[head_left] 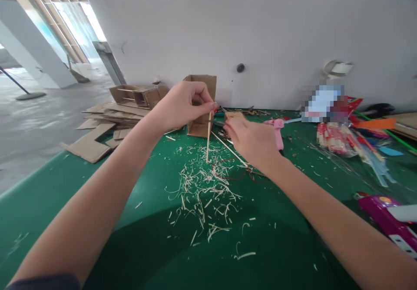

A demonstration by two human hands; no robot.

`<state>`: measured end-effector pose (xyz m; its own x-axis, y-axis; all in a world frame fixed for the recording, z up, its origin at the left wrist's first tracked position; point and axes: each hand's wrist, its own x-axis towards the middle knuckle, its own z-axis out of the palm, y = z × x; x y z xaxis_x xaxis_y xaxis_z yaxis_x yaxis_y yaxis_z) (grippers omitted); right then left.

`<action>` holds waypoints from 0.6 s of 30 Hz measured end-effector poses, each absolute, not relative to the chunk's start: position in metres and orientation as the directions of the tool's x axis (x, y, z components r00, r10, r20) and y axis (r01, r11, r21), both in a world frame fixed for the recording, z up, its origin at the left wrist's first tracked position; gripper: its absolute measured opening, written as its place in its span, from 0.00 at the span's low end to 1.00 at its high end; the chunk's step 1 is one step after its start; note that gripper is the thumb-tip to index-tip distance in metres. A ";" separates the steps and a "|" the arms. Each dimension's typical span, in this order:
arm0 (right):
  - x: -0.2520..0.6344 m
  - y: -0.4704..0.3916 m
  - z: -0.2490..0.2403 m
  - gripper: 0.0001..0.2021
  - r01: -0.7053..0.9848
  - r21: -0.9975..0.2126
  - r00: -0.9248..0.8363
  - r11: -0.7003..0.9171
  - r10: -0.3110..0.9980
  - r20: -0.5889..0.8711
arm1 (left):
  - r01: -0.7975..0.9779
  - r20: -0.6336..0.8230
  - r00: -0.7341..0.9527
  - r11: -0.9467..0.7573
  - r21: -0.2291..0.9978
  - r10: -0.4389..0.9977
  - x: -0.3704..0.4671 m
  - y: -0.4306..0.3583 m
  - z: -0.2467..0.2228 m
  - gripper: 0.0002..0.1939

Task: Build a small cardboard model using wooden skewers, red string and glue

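Stick (pixel 209 140): one, in left hand (pixel 190 103) | dark tool (pixel 217 123): one, in right hand (pixel 256 142)

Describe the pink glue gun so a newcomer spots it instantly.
On the green tabletop before the pale wall, find the right hand. Just beyond it, left of the bagged red-and-cream sticks, is the glue gun, partly hidden. Its light pink sets it apart from those sticks.
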<state>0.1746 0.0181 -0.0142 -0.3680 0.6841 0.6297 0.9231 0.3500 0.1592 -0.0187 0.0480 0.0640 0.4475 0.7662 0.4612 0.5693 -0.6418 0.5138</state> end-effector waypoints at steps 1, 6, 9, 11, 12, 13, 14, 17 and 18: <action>0.175 0.019 -0.012 0.22 0.930 0.154 -0.350 0.334 0.674 0.650 | 0.569 0.460 0.448 -0.642 0.514 0.766 -0.018 0.048 0.064 0.08; 0.173 0.015 -0.027 0.18 0.883 0.234 -0.469 0.408 0.728 0.500 | 0.587 0.474 0.427 -0.635 0.502 0.770 -0.019 0.049 0.065 0.09; 0.172 0.014 -0.035 0.19 0.847 0.252 -0.531 0.468 0.727 0.435 | 0.589 0.472 0.420 -0.629 0.507 0.775 -0.020 0.051 0.064 0.09; 0.172 0.015 -0.030 0.21 0.881 0.216 -0.469 0.421 0.717 0.517 | 0.584 0.474 0.425 -0.634 0.507 0.771 -0.020 0.051 0.064 0.09; 0.172 0.016 -0.025 0.22 0.901 0.197 -0.427 0.387 0.709 0.560 | 0.581 0.472 0.429 -0.636 0.508 0.770 -0.020 0.050 0.064 0.09; 0.172 0.017 -0.020 0.22 0.915 0.185 -0.394 0.358 0.701 0.594 | 0.581 0.467 0.432 -0.634 0.510 0.771 -0.020 0.050 0.063 0.09; 0.172 0.018 -0.015 0.22 0.922 0.181 -0.378 0.343 0.695 0.612 | 0.582 0.461 0.433 -0.631 0.513 0.775 -0.019 0.050 0.063 0.09; 0.173 0.017 -0.007 0.21 0.926 0.192 -0.372 0.325 0.700 0.609 | 0.586 0.457 0.427 -0.624 0.517 0.780 -0.017 0.048 0.064 0.09; 0.173 0.016 -0.008 0.20 0.925 0.197 -0.375 0.323 0.709 0.598 | 0.585 0.458 0.427 -0.624 0.518 0.780 -0.017 0.047 0.064 0.08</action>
